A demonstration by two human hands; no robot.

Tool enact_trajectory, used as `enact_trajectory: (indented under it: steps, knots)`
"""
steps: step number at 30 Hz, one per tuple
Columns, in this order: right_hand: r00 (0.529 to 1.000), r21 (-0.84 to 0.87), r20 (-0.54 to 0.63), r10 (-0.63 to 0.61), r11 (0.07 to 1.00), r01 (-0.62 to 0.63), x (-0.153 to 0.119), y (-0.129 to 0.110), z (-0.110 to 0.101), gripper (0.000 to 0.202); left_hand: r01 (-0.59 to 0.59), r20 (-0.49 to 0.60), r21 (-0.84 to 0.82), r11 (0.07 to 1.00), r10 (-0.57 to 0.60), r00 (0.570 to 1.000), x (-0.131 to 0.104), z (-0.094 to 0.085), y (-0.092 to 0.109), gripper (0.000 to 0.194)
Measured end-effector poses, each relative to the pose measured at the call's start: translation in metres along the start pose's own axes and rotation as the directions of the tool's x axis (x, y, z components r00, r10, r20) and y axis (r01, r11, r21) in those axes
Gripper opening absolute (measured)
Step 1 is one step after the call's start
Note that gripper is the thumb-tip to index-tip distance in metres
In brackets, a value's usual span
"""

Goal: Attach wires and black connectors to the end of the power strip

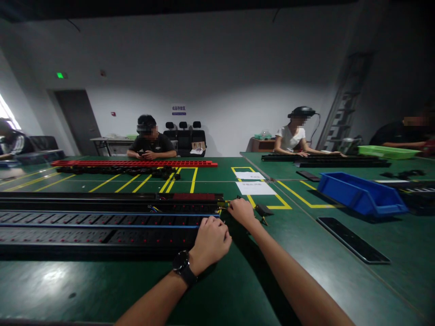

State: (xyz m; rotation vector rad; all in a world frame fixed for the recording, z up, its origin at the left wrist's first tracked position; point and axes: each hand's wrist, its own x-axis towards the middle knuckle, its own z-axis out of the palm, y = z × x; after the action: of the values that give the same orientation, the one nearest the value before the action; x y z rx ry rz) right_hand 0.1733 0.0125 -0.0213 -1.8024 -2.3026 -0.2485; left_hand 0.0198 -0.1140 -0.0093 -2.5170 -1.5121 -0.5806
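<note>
Long black strips [102, 235] with rows of slots and small red dots lie side by side on the green table [292, 244]. My left hand [212, 237], with a black watch on the wrist, rests at their right end, its fingers curled; what they hold, if anything, is hidden. Just beyond it, my right hand [242, 212] has its fingers pressed together by the yellowish end of the rear black strip [122, 201]. Whatever lies between those fingers is too small to name. A small black part [264, 209] with short wires sits right of my right hand.
On the right are a blue bin [362, 192], a phone-like black slab [353, 240] and a green tray [387, 152]. White papers [256, 188] lie ahead. Red racks [136, 164] stretch across the back left. Several people sit around the far side.
</note>
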Motion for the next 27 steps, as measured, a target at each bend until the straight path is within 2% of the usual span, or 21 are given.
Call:
enact_trajectory:
  steps: [5,9,16,21,27]
  knots:
    - [0.999,0.039,0.009,-0.036,0.999,0.036,-0.004,0.004,0.0,0.027,-0.004,0.008,-0.005,1.0,0.004,1.0,0.0,-0.001,0.0,0.022]
    - [1.0,0.072,-0.002,-0.012,0.997,0.012,-0.004,0.004,0.0,0.029,0.004,0.009,-0.015,1.0,-0.004,1.0,0.0,-0.001,0.0,0.021]
    - [0.998,0.197,0.064,-0.006,0.98,-0.006,-0.007,0.002,-0.003,0.024,-0.011,0.003,-0.011,1.0,0.011,1.0,0.001,-0.002,0.0,0.022]
    - [0.994,0.296,0.068,0.084,0.95,-0.101,-0.005,0.007,-0.008,0.028,-0.017,0.006,-0.003,1.0,0.017,1.0,0.001,-0.002,-0.001,0.022]
    - [0.961,0.145,0.101,0.256,0.952,-0.269,-0.003,0.027,-0.006,0.028,-0.013,0.006,0.011,1.0,0.013,1.0,0.001,-0.003,0.0,0.022]
